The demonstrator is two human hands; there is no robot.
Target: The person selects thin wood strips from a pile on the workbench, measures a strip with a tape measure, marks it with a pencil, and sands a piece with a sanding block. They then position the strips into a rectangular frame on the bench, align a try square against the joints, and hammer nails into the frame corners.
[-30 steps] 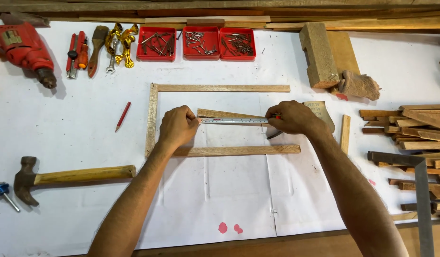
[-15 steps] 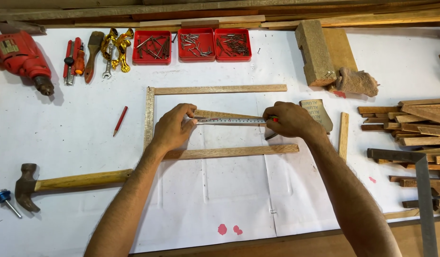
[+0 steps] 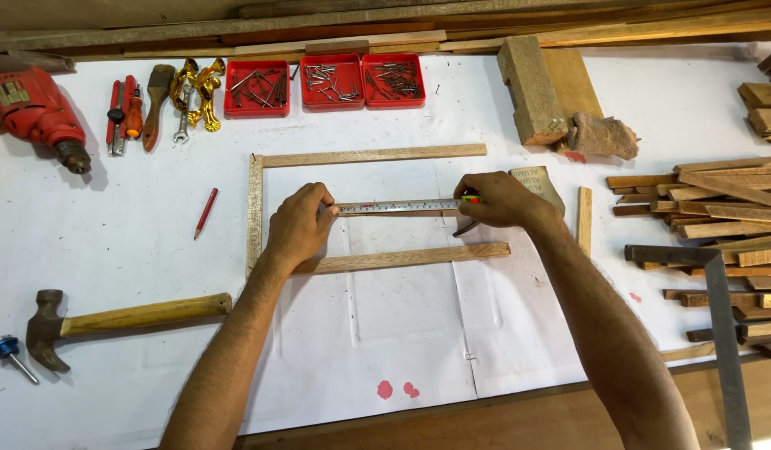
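Left hand point(image 3: 300, 223) rests knuckles-up inside the wooden frame, fingers curled together and pinching the free end of a tape measure blade point(image 3: 398, 207); right hand point(image 3: 495, 200) is closed around the tape measure's case, which is mostly hidden under the fingers apart from a small coloured spot at the thumb. Blade runs level between the two hands, stretched above a thin wooden strip that lies just under it. All of this sits on the table point(image 3: 85, 242), covered in white sheet. Frame pieces: top slat point(image 3: 373, 155) lying horizontal, left slat point(image 3: 254, 212) upright and meeting it at the corner, lower slat point(image 3: 419, 257) slightly tilted, touching the left wrist. Right of the frame, a pile of wood strips point(image 3: 719, 200), with a steel square point(image 3: 723, 325) laid over its lower part. Behind the right hand, a wooden block point(image 3: 531, 92) and a crumpled rag point(image 3: 604, 136). Far left, a red drill point(image 3: 35, 108); lower left, a hammer point(image 3: 119, 321) with wooden handle. Back edge: three red trays point(image 3: 325, 83) of nails side by side. A red pencil point(image 3: 205, 212) lies left of the frame, well apart from the left hand.
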